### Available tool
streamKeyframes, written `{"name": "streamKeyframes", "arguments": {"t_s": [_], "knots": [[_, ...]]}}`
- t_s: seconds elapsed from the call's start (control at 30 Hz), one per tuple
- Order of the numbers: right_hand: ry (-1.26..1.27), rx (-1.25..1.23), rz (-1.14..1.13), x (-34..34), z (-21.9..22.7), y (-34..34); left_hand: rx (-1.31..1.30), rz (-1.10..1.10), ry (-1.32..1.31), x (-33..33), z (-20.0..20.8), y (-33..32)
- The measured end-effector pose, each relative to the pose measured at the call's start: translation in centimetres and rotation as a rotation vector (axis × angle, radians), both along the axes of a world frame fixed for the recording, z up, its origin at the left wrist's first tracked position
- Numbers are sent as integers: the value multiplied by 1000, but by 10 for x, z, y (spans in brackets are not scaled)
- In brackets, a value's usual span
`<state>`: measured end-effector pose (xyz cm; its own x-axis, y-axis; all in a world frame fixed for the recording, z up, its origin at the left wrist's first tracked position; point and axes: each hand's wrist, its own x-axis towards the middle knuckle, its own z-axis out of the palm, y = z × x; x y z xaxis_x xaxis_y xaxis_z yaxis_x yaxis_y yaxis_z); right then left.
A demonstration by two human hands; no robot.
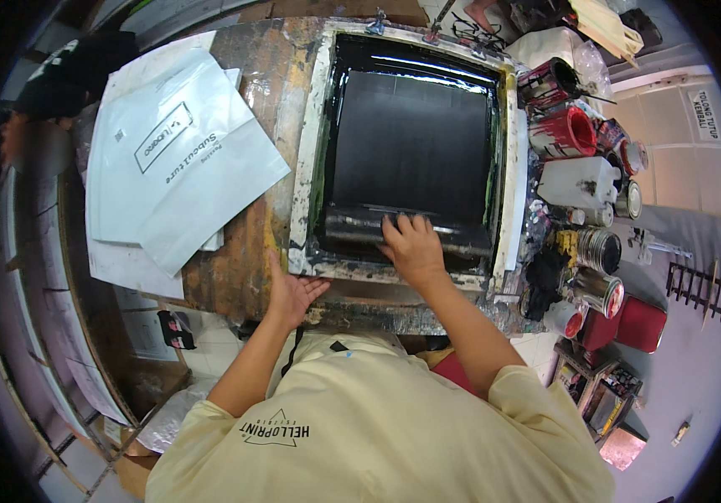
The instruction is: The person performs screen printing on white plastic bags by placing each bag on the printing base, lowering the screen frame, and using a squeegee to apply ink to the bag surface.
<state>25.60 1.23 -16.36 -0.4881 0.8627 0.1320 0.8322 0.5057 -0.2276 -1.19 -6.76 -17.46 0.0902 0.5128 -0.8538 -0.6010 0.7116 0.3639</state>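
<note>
Yellow shirt (pixel 377 411) lies nearest; beyond, the left hand (pixel 295 295) has fingers spread, empty, at the bench (pixel 230 272) edge. Nearer the dark squeegee (pixel 357 229), the right hand (pixel 415 251) clasps it, its length running left-right inside the frame's (pixel 307 176) near end.

Bright, fairly even light covers the table (pixel 247 281), and the white bags (pixel 209 117) look pale. Glare streaks the wet black ink (pixel 436 67) along the far side of the frame (pixel 303 193); the bar (pixel 461 238) shows a duller sheen. Panes (pixel 670 134) at right glow warmly, while the left shelves (pixel 84 344) are dimmer. Outer lines curve, corners are black, and a blurred patch covers part of a person (pixel 75 80).
</note>
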Motion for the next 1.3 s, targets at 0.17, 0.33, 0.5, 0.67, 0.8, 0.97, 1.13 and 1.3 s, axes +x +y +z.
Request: {"name": "streamKeyframes", "arguments": {"t_s": [0.17,0.33,0.5,0.67,0.8,0.97,1.13,1.3], "knots": [[7,71,-53,2,-14,139,-17,-33,-83,-8,-2,2],[-48,105,-73,18,-17,269,-51,-24,-86,-6,5,8],[13,44,136,43,6,348,36,-47,-184,-15,5,-1],[-115,14,-17,39,1,328,165,-95,-138,-15,17,-13],[-56,85,-60,24,8,242,188,-127,-68,-12,30,-16],[-60,9,-52,9,43,78,278,-69,-53,-4,48,-16],[-76,-210,-109,-2,127,-20,433,-68,-59,-8,65,-16],[-36,258,-67,-3,223,6,833,-47,-198,-14,152,9]]}}
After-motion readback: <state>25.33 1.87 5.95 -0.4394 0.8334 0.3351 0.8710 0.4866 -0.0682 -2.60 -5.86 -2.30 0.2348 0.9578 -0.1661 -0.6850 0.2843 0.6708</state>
